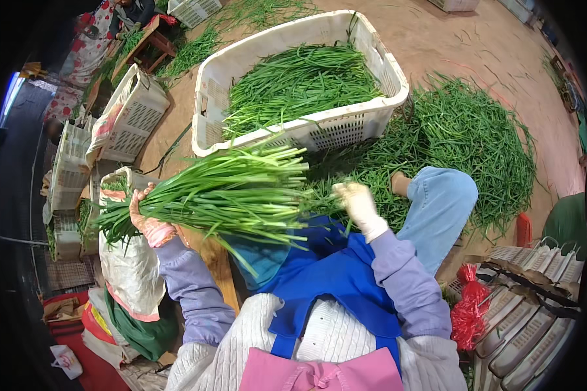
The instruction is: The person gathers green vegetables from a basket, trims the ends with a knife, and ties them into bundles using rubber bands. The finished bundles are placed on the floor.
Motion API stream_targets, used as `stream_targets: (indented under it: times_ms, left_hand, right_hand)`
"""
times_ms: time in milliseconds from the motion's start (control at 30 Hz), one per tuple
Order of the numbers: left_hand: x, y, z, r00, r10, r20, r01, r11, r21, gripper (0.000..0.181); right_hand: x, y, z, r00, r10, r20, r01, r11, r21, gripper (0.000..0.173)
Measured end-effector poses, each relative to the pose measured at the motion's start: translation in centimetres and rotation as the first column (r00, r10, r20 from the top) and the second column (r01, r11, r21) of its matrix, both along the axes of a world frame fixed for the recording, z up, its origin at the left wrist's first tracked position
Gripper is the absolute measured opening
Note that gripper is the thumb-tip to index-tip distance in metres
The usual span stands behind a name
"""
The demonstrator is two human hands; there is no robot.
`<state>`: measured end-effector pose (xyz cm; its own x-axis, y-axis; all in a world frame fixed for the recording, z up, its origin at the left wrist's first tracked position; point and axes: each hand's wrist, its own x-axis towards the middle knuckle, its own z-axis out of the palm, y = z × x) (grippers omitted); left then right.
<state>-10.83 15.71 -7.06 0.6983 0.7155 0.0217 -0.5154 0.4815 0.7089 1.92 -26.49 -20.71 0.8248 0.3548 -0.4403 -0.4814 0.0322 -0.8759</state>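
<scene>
My left hand (146, 212) is closed around the leafy end of a large bunch of long green stalks with flat leaves, like garlic chives (225, 190). The bunch lies sideways above my lap, its pale cut ends pointing right. My right hand (356, 203), in a pale glove, is just right of those ends, apart from the bunch, with loose green bits and some blur at its fingers; whether it pinches them I cannot tell. Beyond the bunch, a white plastic crate (303, 122) holds neatly laid green stalks (303, 83).
A big heap of loose greens (469, 141) lies on the floor right of the crate, by my bent knee. Several white crates (134, 117) stand at the left. Stacked crates (523, 322) and red plastic twine (471, 308) are at lower right. Another person (134, 14) sits at upper left.
</scene>
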Motion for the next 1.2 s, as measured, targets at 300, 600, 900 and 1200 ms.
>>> stream_targets:
  times_ms: [300,600,900,1200]
  left_hand:
    - [-0.9,0.6,-1.9,0.999,-0.032,-0.012,0.032,0.999,0.028,0.019]
    - [-1.1,-1.4,-1.8,1.0,0.001,-0.027,0.0,1.0,0.018,0.02]
    - [-0.9,-1.0,-1.5,0.984,-0.143,0.104,0.144,0.99,-0.001,0.019]
    - [-0.1,-3.5,-0.1,0.999,-0.044,0.022,0.046,0.994,-0.097,0.022]
  right_hand:
    - [1.2,7.0,4.8,0.972,0.225,0.07,-0.218,0.971,-0.101,0.036]
    - [3.7,2.5,3.3,0.875,0.035,0.483,-0.02,0.999,-0.037,0.014]
    - [7.8,0.3,-2.1,0.952,-0.204,0.229,0.215,0.976,-0.024,0.01]
    - [7.3,5.7,-2.6,0.976,-0.084,0.202,0.055,0.987,0.149,0.016]
